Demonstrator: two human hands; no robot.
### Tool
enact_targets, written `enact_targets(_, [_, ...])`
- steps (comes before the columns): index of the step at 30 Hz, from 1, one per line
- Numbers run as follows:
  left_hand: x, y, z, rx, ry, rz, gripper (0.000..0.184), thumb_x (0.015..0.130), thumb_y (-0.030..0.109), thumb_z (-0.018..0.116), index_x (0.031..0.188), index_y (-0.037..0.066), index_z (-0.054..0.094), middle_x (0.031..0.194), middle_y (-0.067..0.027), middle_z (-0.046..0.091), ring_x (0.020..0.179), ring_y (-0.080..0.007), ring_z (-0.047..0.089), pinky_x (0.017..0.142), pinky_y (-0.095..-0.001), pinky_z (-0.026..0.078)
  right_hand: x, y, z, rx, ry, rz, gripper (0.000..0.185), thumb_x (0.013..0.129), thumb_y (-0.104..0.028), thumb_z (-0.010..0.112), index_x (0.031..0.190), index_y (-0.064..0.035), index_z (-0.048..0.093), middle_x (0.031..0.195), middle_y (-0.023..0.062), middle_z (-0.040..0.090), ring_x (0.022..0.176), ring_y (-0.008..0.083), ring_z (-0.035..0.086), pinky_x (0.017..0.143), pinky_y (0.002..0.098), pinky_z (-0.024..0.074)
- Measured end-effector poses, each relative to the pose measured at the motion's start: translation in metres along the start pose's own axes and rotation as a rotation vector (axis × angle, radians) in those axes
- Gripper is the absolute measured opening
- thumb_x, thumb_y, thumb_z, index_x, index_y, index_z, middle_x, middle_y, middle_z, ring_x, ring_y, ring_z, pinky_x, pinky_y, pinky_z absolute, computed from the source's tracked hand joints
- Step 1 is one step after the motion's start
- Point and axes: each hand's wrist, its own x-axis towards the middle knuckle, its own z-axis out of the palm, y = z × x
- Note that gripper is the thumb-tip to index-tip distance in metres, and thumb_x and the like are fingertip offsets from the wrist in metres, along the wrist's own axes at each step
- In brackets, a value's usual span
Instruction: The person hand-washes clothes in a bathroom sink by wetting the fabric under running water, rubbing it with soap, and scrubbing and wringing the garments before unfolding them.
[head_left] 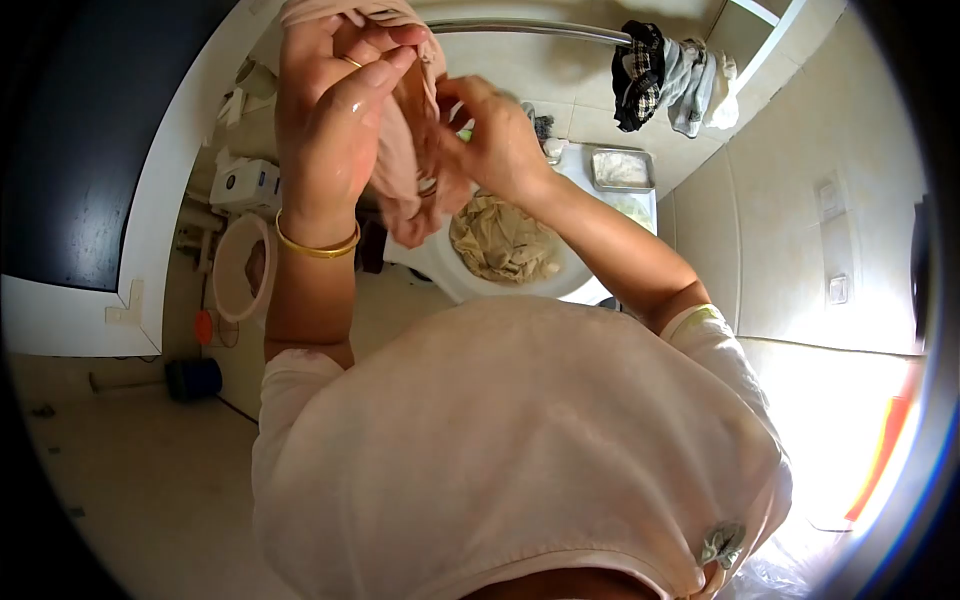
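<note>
A pink cloth [396, 165] hangs from my raised left hand [335, 125], whose fingers are curled round its upper part; a gold bangle circles that wrist. My right hand [495, 140] is at the cloth's right side, its thumb and fingertips closed on the fabric and slightly blurred. The cloth's lower end dangles beside the white basin [467, 275]. In the basin lies a crumpled beige cloth [503, 240], below my right hand and touched by neither hand.
A metal rail [540, 28] runs along the wall, with dark and grey cloths [688, 85] on its right end. Beside the basin is a metal dish [622, 169]. A pink bucket [238, 265] and a white box [245, 186] are at the left.
</note>
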Motion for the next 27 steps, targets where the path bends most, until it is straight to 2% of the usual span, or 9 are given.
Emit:
enact_targets(7, [-0.010,-0.019,-0.029,0.553,0.183,0.097,0.031,0.080,0.010,0.057,0.109,0.003,0.046,0.098,-0.0067,0.053,0.097,-0.0163,0.052,0.084,-0.0309,0.040,0.026,0.041,-0.030,-0.483,-0.335,-0.039,0.026,0.071,-0.015,0.058,0.096,-0.0083,0.061,0.084,0.0177,0.061,0.077,0.0353,0.059,0.069,0.0400,0.0478])
enact_targets(8, [-0.013,-0.021,-0.041,0.833,0.255,0.142,0.035,0.076,0.015,0.065,0.105,0.003,0.050,0.093,-0.0061,0.055,0.093,-0.0179,0.052,0.083,-0.0337,0.038,0.033,0.033,-0.045,-0.366,-0.012,-0.347,0.023,0.073,-0.012,0.055,0.095,-0.0081,0.061,0.083,0.0158,0.062,0.077,0.0336,0.059,0.069,0.0387,0.0479])
enact_targets(11, [-0.026,-0.013,-0.064,1.453,0.122,0.201,0.041,0.072,0.015,0.070,0.106,0.003,0.051,0.092,-0.0074,0.055,0.087,-0.0217,0.051,0.081,-0.0366,0.036,0.056,0.002,-0.094,-0.054,0.295,-0.298,0.012,0.083,-0.006,0.049,0.082,-0.0049,0.061,0.064,0.0129,0.059,0.055,0.0252,0.059,0.050,0.0306,0.0449])
enact_targets(13, [-0.036,-0.019,-0.068,1.454,0.084,0.261,0.046,0.069,0.017,0.072,0.109,0.004,0.052,0.091,-0.0075,0.055,0.086,-0.0251,0.049,0.081,-0.0391,0.035,0.045,-0.020,-0.083,0.358,0.232,-0.031,0.016,0.085,0.003,0.046,0.095,0.0002,0.058,0.084,0.0051,0.059,0.080,0.0124,0.054,0.073,0.0241,0.0443])
enact_targets(14, [-0.039,-0.020,-0.068,1.404,0.089,0.236,0.047,0.070,0.017,0.072,0.110,0.005,0.052,0.092,-0.0077,0.055,0.089,-0.0255,0.050,0.082,-0.0388,0.036,0.044,-0.012,-0.085,0.156,-0.024,-0.058,0.015,0.087,-0.001,0.044,0.096,0.0009,0.056,0.084,0.0049,0.058,0.077,0.0113,0.053,0.069,0.0240,0.0442])
enact_targets(18, [-0.049,-0.016,-0.066,1.093,0.113,0.022,0.050,0.070,0.017,0.071,0.115,0.005,0.052,0.102,-0.0098,0.056,0.100,-0.0282,0.050,0.086,-0.0383,0.038,0.064,-0.031,-0.115,0.297,0.361,0.110,0.020,0.089,-0.008,0.040,0.105,-0.0017,0.051,0.067,0.0009,0.051,0.059,0.0080,0.049,0.053,0.0225,0.0406])
enact_targets(21, [-0.054,-0.013,-0.076,1.247,-0.089,0.108,0.052,0.072,0.017,0.069,0.118,0.005,0.051,0.111,-0.0113,0.055,0.103,-0.0286,0.051,0.088,-0.0369,0.039,0.056,-0.009,-0.105,-0.383,0.039,-0.001,0.013,0.088,-0.010,0.049,0.087,-0.0021,0.060,0.075,0.0048,0.063,0.068,0.0131,0.060,0.065,0.0247,0.0470])
enact_targets(23, [-0.052,-0.009,-0.074,1.438,-0.183,0.159,0.048,0.074,0.017,0.067,0.118,0.004,0.052,0.114,-0.0111,0.054,0.102,-0.0281,0.052,0.088,-0.0372,0.039,0.033,0.016,-0.068,0.200,-0.548,0.345,0.017,0.088,-0.013,0.053,0.100,-0.0032,0.058,0.082,0.0034,0.062,0.076,0.0119,0.059,0.068,0.0237,0.0474])
enact_targets(27, [-0.041,0.018,-0.037,1.334,-0.313,0.176,0.038,0.078,0.012,0.061,0.113,0.000,0.055,0.116,-0.0155,0.052,0.103,-0.0295,0.051,0.089,-0.0363,0.038,0.006,0.021,-0.028,0.521,-0.525,0.329,0.041,0.082,-0.019,0.062,0.116,-0.0025,0.049,0.098,0.0087,0.059,0.087,0.0144,0.058,0.073,0.0253,0.0473])
